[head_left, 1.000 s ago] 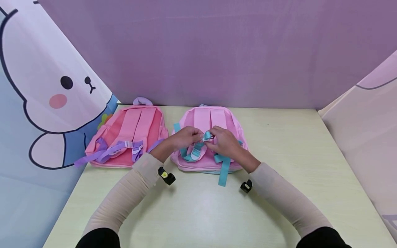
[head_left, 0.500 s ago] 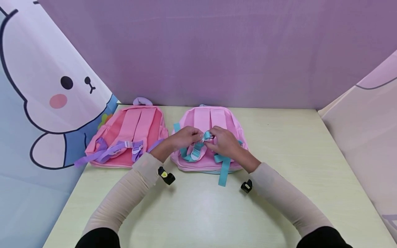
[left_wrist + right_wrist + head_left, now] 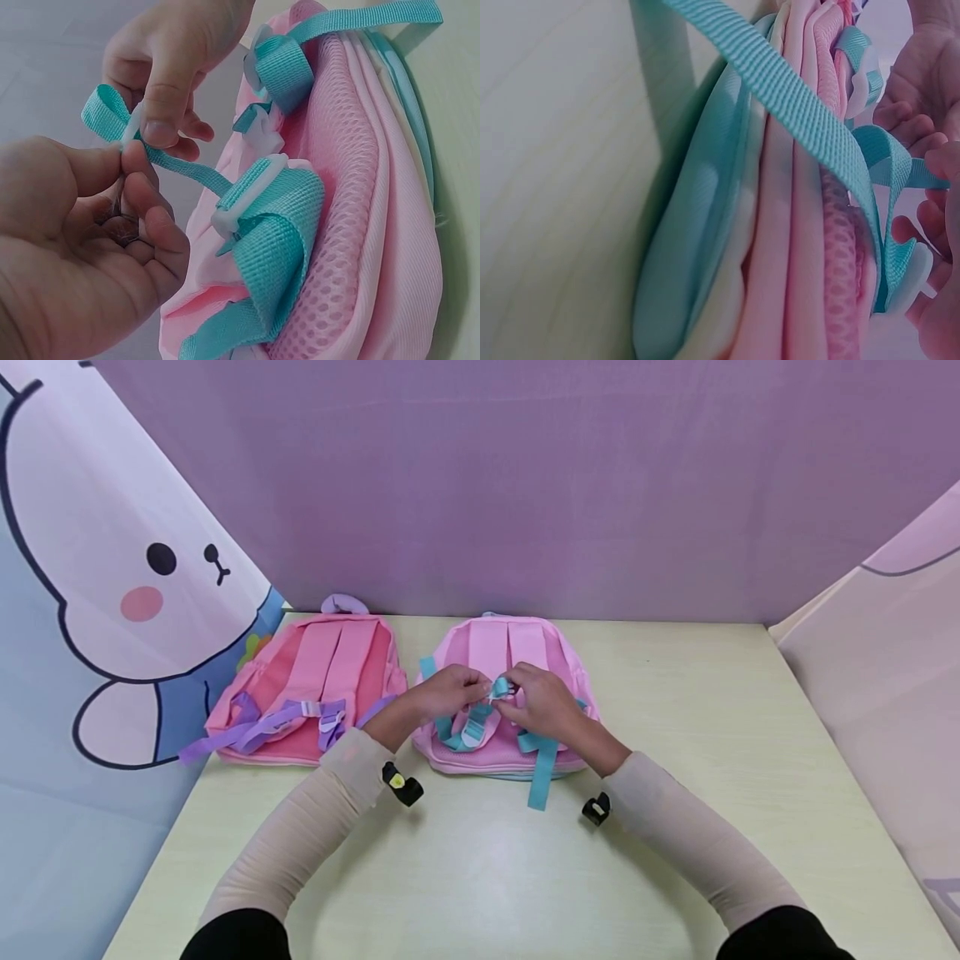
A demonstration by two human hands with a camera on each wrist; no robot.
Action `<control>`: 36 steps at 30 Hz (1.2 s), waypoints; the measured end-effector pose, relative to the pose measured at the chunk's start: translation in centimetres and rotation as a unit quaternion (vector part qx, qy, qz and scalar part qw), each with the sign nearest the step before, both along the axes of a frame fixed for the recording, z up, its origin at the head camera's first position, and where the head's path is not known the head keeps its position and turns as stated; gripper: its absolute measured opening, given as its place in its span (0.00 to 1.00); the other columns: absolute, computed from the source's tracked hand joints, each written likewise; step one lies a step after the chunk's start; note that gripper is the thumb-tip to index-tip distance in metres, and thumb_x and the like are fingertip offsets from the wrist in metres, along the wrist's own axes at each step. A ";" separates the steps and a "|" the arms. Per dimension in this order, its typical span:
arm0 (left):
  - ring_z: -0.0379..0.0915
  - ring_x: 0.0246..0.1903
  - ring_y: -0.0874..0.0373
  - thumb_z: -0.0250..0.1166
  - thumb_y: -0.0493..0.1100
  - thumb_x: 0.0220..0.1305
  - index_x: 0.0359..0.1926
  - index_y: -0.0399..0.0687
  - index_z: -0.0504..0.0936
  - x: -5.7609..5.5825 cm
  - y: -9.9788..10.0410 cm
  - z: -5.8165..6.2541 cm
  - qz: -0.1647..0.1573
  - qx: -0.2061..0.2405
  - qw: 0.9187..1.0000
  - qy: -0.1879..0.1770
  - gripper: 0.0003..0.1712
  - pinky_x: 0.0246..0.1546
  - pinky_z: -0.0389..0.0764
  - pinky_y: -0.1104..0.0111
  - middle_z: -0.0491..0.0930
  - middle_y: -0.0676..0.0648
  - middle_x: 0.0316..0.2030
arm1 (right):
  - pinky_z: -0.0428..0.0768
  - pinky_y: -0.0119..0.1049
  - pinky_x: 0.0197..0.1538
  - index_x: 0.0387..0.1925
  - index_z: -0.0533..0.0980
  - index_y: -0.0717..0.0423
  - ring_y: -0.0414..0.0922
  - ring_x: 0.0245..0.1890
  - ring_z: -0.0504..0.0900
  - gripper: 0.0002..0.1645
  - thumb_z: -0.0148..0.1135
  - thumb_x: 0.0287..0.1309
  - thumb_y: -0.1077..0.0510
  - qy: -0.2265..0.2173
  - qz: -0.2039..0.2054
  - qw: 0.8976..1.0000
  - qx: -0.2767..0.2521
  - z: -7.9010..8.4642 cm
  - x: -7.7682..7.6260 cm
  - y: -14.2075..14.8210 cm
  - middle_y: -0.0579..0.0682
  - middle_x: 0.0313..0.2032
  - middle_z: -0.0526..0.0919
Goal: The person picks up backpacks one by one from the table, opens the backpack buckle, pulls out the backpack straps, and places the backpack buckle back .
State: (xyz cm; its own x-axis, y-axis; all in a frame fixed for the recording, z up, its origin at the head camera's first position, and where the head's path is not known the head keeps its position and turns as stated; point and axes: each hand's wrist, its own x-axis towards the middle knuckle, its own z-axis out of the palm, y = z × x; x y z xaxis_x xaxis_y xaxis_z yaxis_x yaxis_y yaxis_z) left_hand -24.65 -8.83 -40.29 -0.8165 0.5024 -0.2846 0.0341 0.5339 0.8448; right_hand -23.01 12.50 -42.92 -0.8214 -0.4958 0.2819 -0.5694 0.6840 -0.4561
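Observation:
A light-pink backpack (image 3: 558,660) lies with its shoulder straps up in the head view. Over it, my left hand (image 3: 452,688) and right hand (image 3: 546,700) meet fingertip to fingertip. In the left wrist view, the left hand (image 3: 90,232) pinches a small white plastic buckle (image 3: 133,124) between thumb and forefinger. A narrow teal strap (image 3: 105,112) loops up through that buckle. My right hand's thumb (image 3: 160,131) presses on the strap right beside it. Wider teal webbing (image 3: 281,217) with a white slider (image 3: 255,191) lies on the mesh padding (image 3: 349,150).
A coral backpack (image 3: 360,652) with purple straps (image 3: 255,731) lies to the left on the pale table (image 3: 480,877). A teal strap end (image 3: 542,785) hangs over the pink bag's near edge. A purple backdrop (image 3: 510,485) stands behind, with a rabbit-printed cloth (image 3: 97,527) at left.

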 end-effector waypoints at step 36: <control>0.69 0.31 0.52 0.54 0.45 0.79 0.44 0.44 0.83 -0.1 -0.1 -0.3 -0.003 0.018 1.000 0.002 0.13 0.33 0.72 0.68 0.71 0.47 0.29 | 0.83 0.36 0.42 0.48 0.80 0.57 0.44 0.35 0.78 0.20 0.73 0.58 0.51 -0.004 -0.002 1.000 -0.005 -0.4 0.0 -0.3 0.50 0.38 0.81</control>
State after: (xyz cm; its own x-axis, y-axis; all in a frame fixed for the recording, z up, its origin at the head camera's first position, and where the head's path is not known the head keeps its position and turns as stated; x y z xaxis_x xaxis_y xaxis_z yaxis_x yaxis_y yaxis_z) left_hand -24.79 -8.93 -40.58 -0.8147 0.5166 -0.2634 0.0395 0.5026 0.8636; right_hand -23.02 12.24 -43.33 -0.8256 -0.4898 0.2801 -0.5629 0.6819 -0.4671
